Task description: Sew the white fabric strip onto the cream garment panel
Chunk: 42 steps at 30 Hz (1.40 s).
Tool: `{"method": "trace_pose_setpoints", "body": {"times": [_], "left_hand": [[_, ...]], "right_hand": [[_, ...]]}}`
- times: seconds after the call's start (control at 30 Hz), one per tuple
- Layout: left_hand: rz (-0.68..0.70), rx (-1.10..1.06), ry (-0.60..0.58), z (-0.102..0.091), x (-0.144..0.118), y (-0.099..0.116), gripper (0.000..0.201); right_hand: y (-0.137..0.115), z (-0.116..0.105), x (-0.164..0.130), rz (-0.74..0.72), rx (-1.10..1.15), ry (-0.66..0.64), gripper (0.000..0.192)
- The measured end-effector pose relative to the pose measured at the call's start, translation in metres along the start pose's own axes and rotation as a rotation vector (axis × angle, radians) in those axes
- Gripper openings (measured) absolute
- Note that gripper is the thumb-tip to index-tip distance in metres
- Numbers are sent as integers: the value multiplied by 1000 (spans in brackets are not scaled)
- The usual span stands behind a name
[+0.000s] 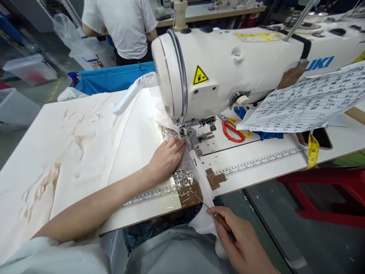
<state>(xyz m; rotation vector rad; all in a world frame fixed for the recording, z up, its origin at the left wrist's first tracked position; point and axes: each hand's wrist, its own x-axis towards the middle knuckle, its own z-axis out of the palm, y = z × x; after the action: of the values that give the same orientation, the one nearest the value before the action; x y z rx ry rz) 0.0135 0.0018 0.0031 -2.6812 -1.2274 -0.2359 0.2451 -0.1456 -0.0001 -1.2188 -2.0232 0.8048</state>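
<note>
My left hand point(168, 156) rests beside the needle area of the sewing machine point(222, 72), its fingers bent and pressed together on the white fabric point(205, 186). Its fingertips are partly hidden. From the presser foot point(184, 131), the thin fabric runs toward me and drops over the table edge onto my lap. In my right hand point(238, 236) is an awl point(221, 220) with a wooden handle. The thin metal point angles up and left across the fabric, over shiny clear and brown tape point(186, 190) stuck to the table.
Red-handled scissors point(232, 131) lie behind the needle area. A handwritten sheet point(305, 101) hangs at the right, near a yellow tape measure point(313, 150). More pale fabric point(76, 133) covers the left table. A person in a white shirt point(122, 26) stands beyond a blue cloth bin point(114, 80).
</note>
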Motion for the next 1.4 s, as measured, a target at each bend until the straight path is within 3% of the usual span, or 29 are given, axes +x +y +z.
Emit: {"method": "trace_pose_setpoints", "body": {"times": [0.23,0.37,0.47,0.63,0.7,0.77,0.97,1.13,1.4], "left_hand": [[22,3,-53,-5,-3,0,47],[-8,-30,0,0,-1,-3,45],[-24,-69,22,3,0,-7,44],[33,-173,40,7,-1,-21,46],[66,-200,40,8,-3,-24,49],[79,-191,35,8,-5,-25,50],[24,-86,46,6,3,-15,46],[-10,-88,83,6,10,-18,44],[117,-268,185,10,5,-29,37]], "right_hand": [[10,5,-10,115,78,3,23],[9,5,-7,317,217,57,21],[7,9,1,500,464,140,24],[-2,28,13,726,1111,236,32],[-6,34,14,781,1192,243,36],[-10,36,13,768,1075,227,36],[-10,20,21,526,390,195,30],[-6,13,35,432,282,127,29],[-7,11,45,307,172,153,23]]}}
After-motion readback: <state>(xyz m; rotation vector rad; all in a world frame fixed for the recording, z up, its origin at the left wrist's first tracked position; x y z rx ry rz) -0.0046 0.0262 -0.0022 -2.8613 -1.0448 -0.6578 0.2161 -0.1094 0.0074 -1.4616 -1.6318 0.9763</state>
